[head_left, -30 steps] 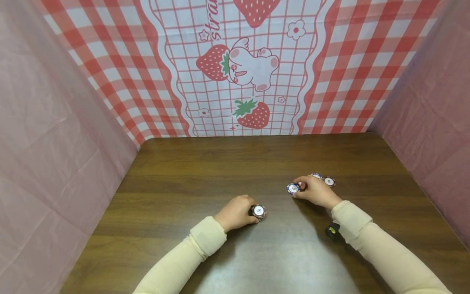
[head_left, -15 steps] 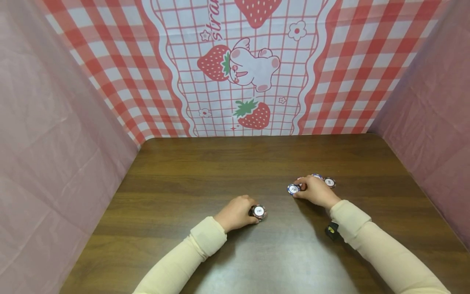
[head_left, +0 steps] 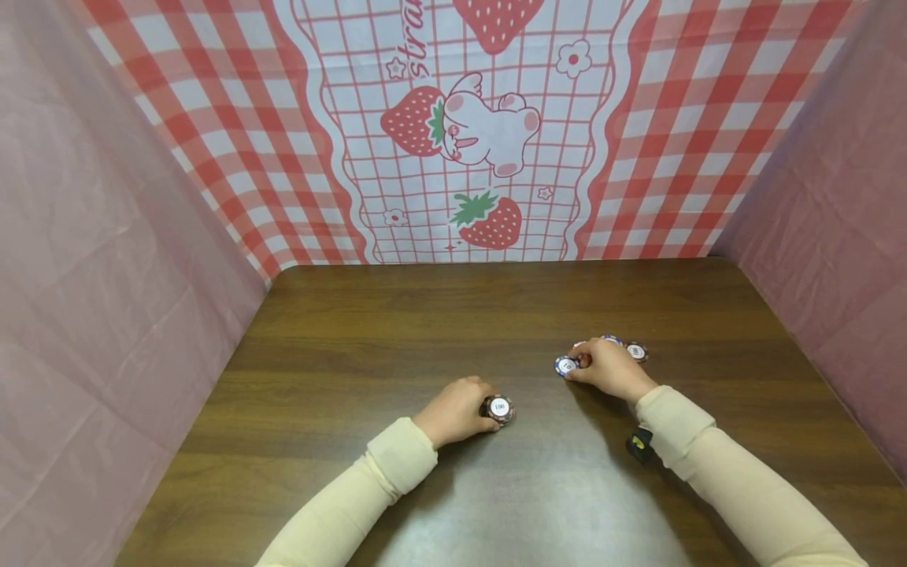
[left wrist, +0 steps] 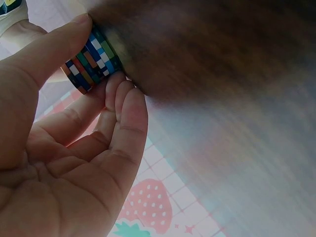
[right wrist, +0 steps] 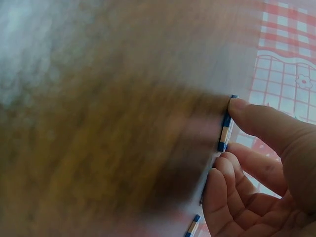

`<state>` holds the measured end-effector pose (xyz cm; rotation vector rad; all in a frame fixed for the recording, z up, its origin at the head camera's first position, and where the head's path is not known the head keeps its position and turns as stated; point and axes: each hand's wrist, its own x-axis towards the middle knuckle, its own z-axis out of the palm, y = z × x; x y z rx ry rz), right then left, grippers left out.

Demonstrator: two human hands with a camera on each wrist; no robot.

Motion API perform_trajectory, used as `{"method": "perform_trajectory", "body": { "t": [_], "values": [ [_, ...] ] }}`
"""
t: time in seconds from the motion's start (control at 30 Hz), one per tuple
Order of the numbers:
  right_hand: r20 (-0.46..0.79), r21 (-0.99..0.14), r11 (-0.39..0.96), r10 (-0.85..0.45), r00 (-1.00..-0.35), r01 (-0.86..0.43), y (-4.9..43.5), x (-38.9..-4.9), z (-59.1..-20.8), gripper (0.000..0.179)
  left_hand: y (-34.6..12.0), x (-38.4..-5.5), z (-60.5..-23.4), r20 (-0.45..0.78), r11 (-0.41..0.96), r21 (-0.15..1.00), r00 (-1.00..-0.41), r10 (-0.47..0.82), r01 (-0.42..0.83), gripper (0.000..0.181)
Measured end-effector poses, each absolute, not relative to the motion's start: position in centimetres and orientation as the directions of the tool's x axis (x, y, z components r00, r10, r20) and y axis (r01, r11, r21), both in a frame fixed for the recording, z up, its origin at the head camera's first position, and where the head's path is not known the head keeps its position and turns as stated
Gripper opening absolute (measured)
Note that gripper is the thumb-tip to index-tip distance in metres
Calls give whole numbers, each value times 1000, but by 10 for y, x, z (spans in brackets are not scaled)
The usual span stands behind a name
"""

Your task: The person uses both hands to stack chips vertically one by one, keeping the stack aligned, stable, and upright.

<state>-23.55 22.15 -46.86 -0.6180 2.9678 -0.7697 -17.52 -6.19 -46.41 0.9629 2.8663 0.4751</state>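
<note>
My left hand (head_left: 457,411) grips a stack of poker chips (head_left: 501,408) near the middle of the table. The top chip is dark-edged and marked 100. In the left wrist view, thumb and fingers hold the stack's multicoloured edges (left wrist: 94,60). Further right and back, my right hand (head_left: 611,368) pinches a blue-and-white poker chip (head_left: 566,366) marked 10. The right wrist view shows that chip edge-on (right wrist: 225,131), flat at the table surface. Just behind the right hand lie another blue chip (head_left: 612,340), partly hidden, and a dark chip (head_left: 637,351).
The brown wooden table (head_left: 354,331) extends around both hands. Behind it hangs a red-and-white checked cloth (head_left: 262,134) with strawberries; pink cloths (head_left: 127,315) close both sides. A small black device (head_left: 639,445) sits under the right wrist.
</note>
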Motion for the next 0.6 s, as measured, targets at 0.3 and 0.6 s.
{"method": "perform_trajectory", "body": {
  "t": [0.3,0.6],
  "values": [
    [97,-463,797,-388,-917,-386,223,-235,-470,18,-61,-175,-465,23,756,307,-798,602,579,37],
    [120,-460,791,-395,-911,-404,222,-233,-468,20,-61,-176,-465,21,758,310,-801,598,574,37]
  ]
}}
